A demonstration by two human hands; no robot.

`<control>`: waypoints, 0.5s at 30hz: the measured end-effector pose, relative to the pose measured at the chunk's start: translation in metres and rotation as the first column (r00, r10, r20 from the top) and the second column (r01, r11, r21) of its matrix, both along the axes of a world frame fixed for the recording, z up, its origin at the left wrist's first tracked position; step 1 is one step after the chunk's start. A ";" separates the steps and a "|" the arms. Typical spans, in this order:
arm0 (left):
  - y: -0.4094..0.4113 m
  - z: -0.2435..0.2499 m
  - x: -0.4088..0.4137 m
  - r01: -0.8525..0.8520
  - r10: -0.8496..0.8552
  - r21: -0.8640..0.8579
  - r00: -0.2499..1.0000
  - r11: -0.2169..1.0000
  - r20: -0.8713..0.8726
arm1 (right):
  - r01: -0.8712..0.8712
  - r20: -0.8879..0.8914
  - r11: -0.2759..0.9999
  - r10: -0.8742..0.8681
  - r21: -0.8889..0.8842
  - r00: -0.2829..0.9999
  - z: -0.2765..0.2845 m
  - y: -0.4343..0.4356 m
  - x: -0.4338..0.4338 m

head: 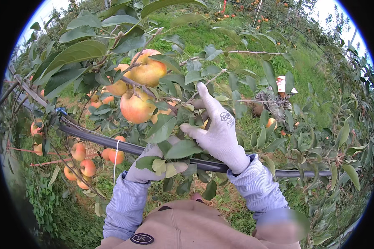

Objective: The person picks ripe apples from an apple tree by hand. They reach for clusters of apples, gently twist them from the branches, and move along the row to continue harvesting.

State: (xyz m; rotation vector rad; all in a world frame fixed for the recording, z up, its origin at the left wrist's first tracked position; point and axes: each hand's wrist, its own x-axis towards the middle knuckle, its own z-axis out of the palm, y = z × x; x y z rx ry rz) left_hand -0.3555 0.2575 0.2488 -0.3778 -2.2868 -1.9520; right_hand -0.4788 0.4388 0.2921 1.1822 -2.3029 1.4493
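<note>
My right hand [216,130], in a pale knitted work glove, reaches into an apple branch [170,107], its index finger raised and its thumb apart, the other fingers partly behind leaves. Lower left of it, my left hand [151,162], gloved alike, is among apple leaves [184,149] beside a black pipe [213,165]; leaves cover much of it, so its grip cannot be told. Left of my right hand hangs a cluster of yellow-red apples [137,105]. A bit of yellow shows between the right hand's fingers, too hidden to name.
The black pipe crosses in front of me, with a white tie [116,158] around it. More apples [88,168] hang at lower left. Leafy branches [336,158] stand at right. Beyond the branches, a partly hidden person [272,99] is low in the grass.
</note>
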 end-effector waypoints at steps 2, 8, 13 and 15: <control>-0.005 0.001 -0.001 0.009 -0.010 -0.059 1.000 0.998 -0.010 | 0.086 -0.016 0.996 -0.086 0.010 0.996 -0.001 -0.005 0.003; 0.015 0.004 -0.003 -0.041 0.059 0.227 0.996 0.973 -0.074 | -0.048 -0.108 0.999 0.051 0.024 0.993 -0.018 0.010 -0.016; -0.007 -0.012 0.001 0.026 -0.032 -0.064 0.996 0.998 -0.088 | 0.170 -0.253 0.833 -0.038 0.526 0.967 -0.038 0.068 -0.033; -0.011 -0.020 -0.003 -0.038 -0.046 -0.299 0.961 0.954 -0.271 | 0.122 -0.177 0.817 -0.025 0.564 0.984 -0.045 0.085 -0.034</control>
